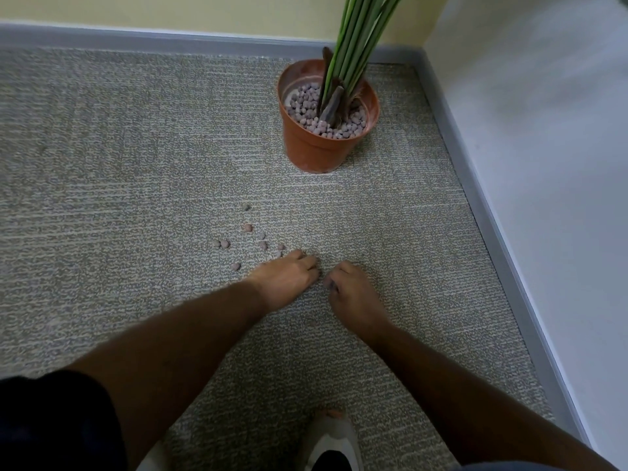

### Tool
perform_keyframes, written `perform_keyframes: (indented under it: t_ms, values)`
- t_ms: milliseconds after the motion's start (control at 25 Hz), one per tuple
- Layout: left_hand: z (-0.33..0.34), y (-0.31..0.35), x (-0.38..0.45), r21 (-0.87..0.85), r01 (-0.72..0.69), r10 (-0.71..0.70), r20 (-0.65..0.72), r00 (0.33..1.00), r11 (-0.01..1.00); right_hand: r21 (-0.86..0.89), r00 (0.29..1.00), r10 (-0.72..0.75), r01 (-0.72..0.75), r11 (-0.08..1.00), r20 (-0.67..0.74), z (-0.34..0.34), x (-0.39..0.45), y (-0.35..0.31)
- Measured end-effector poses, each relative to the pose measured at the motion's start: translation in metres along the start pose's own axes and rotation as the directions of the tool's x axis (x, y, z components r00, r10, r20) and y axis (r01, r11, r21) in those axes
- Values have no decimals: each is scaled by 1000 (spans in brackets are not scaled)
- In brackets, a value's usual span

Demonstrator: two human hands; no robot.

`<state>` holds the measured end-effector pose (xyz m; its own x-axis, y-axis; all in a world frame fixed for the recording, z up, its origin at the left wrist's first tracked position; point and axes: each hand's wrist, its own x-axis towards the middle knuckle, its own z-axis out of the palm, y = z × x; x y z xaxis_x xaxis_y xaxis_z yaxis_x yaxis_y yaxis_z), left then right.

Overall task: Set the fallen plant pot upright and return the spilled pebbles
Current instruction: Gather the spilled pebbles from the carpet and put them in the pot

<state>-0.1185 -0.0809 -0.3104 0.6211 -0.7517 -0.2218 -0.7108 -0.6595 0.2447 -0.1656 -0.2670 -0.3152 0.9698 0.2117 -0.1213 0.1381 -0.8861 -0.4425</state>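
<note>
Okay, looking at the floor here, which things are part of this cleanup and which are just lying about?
Part of the job:
plant pot, already upright
loose pebbles on the carpet
left hand and right hand, down by the pebbles

Just there:
slipper
skirting board

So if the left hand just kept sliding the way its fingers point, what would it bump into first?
Probably bare carpet at first: the left hand points up and to the right, past the right hand. Farther on that line sits the plant pot, though the exact heading is hard to judge.
</note>
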Motion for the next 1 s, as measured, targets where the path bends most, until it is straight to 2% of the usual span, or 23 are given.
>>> perform_keyframes:
  t_ms: [120, 240, 480, 640, 760, 840, 920, 960, 1000]
  values:
    - [-1, 4, 3, -58, 70, -70, 8, 998, 996, -84, 1000, 8, -7, 996, 10, 6, 0, -8]
    - [0, 4, 3, -89, 95, -95, 5, 995, 992, -135, 998, -61, 64, 989, 23, 8, -3, -12]
    - [-2, 3, 6, -156, 167, -162, 50, 986, 974, -157, 988, -116, 131, 979, 103, -1, 1, -8]
    - [-1, 3, 7, -245, 158, -170, -26, 985, 957, -20, 995, -72, 74, 997, 70, -4, 7, -10]
    - [-11, 1, 11, -352, 185, -220, -63, 973, 918, 133, 995, 91, -94, 987, 33, -9, 17, -12]
    - [-26, -4, 17, -488, 253, -335, -88, 938, 835, 266, 950, 297, -312, 912, 96, -16, 27, -15]
    - [-50, -14, 27, -646, 307, -481, -107, 870, 699, 491, 854, 465, -517, 701, 235, -31, 43, -24]
    - [-65, -22, 33, -709, 311, -538, -115, 835, 633, 573, 812, 501, -573, 586, 299, -43, 53, -29]
    - [-82, -32, 39, -752, 306, -582, -126, 803, 584, 610, 790, 508, -599, 519, 343, -59, 66, -35]
